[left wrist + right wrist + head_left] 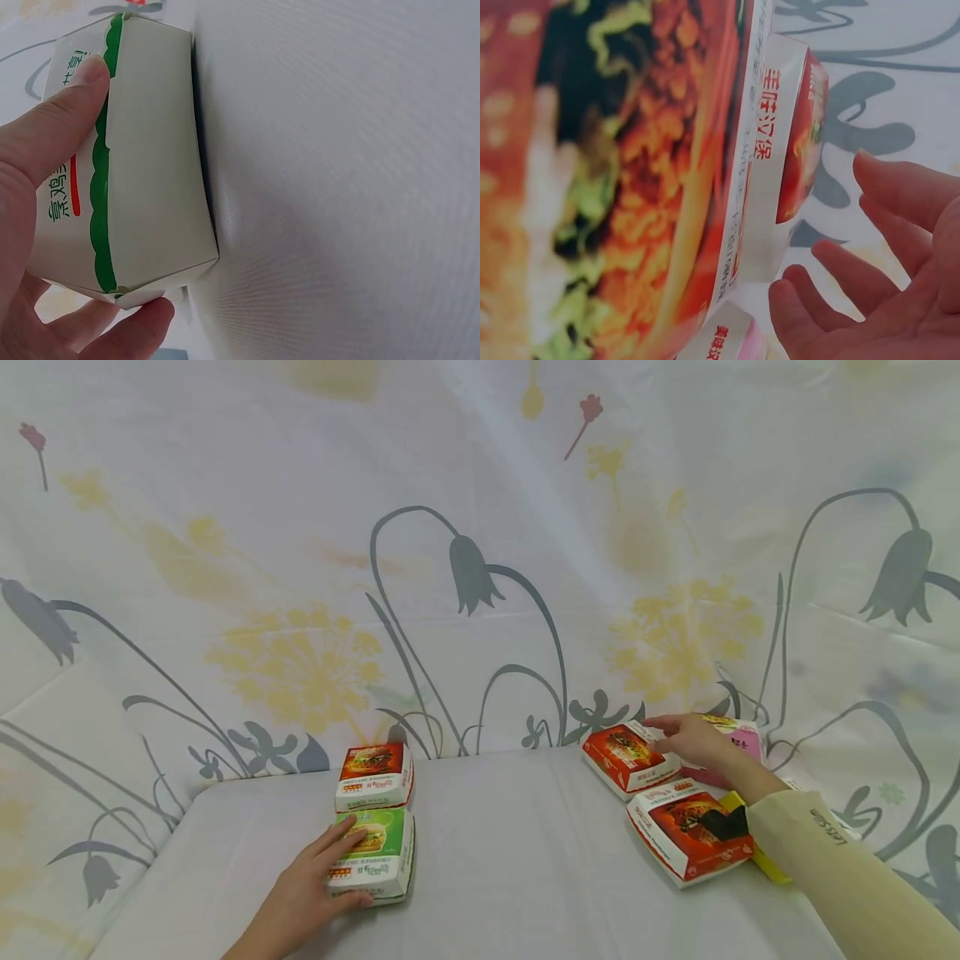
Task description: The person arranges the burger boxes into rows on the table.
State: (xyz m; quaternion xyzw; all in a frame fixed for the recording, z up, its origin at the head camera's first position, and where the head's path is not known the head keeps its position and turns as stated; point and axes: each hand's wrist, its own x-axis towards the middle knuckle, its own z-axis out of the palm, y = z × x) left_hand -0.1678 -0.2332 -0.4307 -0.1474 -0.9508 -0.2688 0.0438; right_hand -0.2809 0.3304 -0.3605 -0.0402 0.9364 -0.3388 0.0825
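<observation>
On the left, my left hand (303, 889) grips a green-and-white burger box (393, 850). The left wrist view shows the thumb on the printed side of this box (154, 150) and other fingers round its far edge. Right behind it sits a red-topped burger box (375, 772). Over on the right, my right hand (701, 743) reaches across the corner of another red burger box (626, 758), its fingers loosely spread. From the right wrist, the fingers (851, 281) appear beside that box (802, 142) with nothing held between them.
A larger red burger box (693, 835) lies in front of the right hand, a black patch over its top. Partly hidden by the right arm are a pink box (746, 742) and a yellow item (768, 864). Behind the white table (502, 860) hangs a flower-printed curtain (465, 460).
</observation>
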